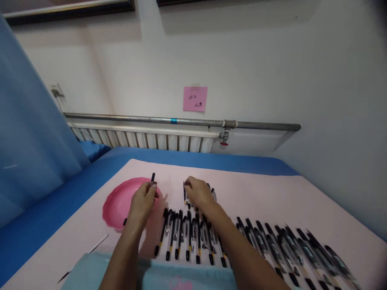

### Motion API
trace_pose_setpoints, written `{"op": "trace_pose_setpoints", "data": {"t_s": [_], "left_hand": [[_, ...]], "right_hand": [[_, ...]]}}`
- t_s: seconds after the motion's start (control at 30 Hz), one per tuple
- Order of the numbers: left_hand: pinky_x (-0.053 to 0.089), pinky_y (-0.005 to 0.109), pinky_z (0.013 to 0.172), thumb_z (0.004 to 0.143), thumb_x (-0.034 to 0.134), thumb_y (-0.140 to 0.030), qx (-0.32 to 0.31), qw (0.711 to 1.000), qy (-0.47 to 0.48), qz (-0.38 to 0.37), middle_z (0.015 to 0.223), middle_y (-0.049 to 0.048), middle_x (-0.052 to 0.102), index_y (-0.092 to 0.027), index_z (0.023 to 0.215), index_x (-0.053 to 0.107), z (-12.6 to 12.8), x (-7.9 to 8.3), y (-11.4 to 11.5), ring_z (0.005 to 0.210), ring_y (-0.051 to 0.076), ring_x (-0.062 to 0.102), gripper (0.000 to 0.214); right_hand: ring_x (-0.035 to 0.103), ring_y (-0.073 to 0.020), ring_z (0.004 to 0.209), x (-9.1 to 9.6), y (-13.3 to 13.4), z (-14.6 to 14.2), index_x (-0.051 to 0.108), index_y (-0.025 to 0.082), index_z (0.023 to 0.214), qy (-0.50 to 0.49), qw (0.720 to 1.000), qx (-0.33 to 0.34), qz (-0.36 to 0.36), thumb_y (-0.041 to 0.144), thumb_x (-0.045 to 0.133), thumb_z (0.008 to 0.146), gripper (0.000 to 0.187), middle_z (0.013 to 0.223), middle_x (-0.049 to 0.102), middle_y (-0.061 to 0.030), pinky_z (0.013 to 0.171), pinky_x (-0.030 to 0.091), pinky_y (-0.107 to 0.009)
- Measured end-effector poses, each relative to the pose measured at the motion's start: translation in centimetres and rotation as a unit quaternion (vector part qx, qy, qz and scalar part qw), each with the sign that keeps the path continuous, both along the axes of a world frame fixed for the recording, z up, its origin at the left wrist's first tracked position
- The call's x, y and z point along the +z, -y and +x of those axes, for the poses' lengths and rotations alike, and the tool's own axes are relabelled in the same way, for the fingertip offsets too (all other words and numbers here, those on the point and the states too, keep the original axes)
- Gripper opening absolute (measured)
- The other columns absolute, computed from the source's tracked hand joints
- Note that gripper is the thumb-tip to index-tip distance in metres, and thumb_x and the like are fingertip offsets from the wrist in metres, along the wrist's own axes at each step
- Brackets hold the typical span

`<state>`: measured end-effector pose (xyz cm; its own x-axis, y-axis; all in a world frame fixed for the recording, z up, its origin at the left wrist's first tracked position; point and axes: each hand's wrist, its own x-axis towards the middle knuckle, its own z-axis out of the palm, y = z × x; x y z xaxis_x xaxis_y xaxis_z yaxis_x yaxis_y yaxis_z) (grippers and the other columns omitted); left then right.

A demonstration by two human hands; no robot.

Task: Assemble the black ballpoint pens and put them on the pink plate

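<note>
Left hand (143,201) and right hand (197,194) are working apart. Pink bowl (116,203) is sitting partly beneath the left; pens (188,238) are lying nearside of the right, whose grip is unclear; left is pinching a black piece (153,177).

Head-worn view, angled down, facing wall (256,72)

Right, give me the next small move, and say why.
I'd probably bring the left hand across toward the right hand: the left pinches a black piece by the bowl's edge, while the right is down among the pens, where that piece may belong.
</note>
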<state>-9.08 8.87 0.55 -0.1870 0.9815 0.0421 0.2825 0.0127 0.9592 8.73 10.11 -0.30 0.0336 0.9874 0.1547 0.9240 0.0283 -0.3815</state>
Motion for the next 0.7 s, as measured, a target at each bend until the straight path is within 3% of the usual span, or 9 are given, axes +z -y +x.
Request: {"op": "trace_pose_setpoints", "data": {"t_s": [0.13,0.7], "left_hand": [[0.034,0.023,0.044,0.074,0.043,-0.042,-0.05,0.997,-0.057,0.006,0.061,0.0012,0.059,-0.017,0.073,0.059,-0.1,-0.4,0.0,0.045,0.011,0.047,0.03],[0.036,0.025,0.049,0.076,0.04,-0.045,-0.053,0.992,-0.115,0.026,0.061,0.0011,0.06,-0.018,0.07,0.057,0.0,-0.4,0.2,0.048,0.013,0.05,0.032]], "right_hand": [[0.06,-0.0188,0.082,-0.9,0.2,-0.6,0.062,0.017,0.087,0.051,0.998,0.029,-0.025,0.012,0.042,0.075,0.023,0.086,0.067,-0.008,0.064,0.036,-0.025],[0.063,-0.0237,0.08,-2.1,1.4,-2.9,0.059,0.014,0.091,0.151,0.984,0.072,-0.056,0.014,0.044,0.077,0.02,0.086,0.067,-0.0138,0.063,0.041,-0.029]]}}
